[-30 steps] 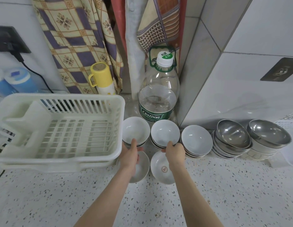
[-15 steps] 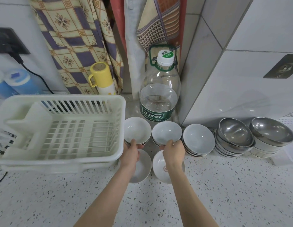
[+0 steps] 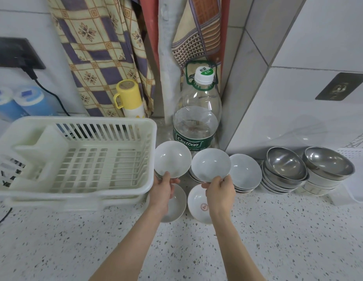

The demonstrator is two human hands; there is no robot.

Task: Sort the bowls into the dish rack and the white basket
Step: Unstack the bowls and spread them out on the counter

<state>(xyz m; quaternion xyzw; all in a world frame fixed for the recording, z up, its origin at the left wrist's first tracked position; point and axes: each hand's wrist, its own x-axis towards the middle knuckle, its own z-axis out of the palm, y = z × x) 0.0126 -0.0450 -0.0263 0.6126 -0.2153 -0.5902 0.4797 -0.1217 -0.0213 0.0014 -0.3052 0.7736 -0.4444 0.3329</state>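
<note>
Our left hand (image 3: 162, 189) pinches one white bowl (image 3: 172, 159) by its six o'clock rim. Our right hand (image 3: 220, 192) pinches another bowl (image 3: 210, 164) likewise, fingers curled; the white basket (image 3: 75, 157) sits at nine o'clock on the counter (image 3: 55, 250).

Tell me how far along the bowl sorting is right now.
Barely started: the white basket holds no bowls. In hand: the left hand and right hand each grip a white bowl. Left: the remaining white stacks, two low dishes and the steel bowls.
</note>
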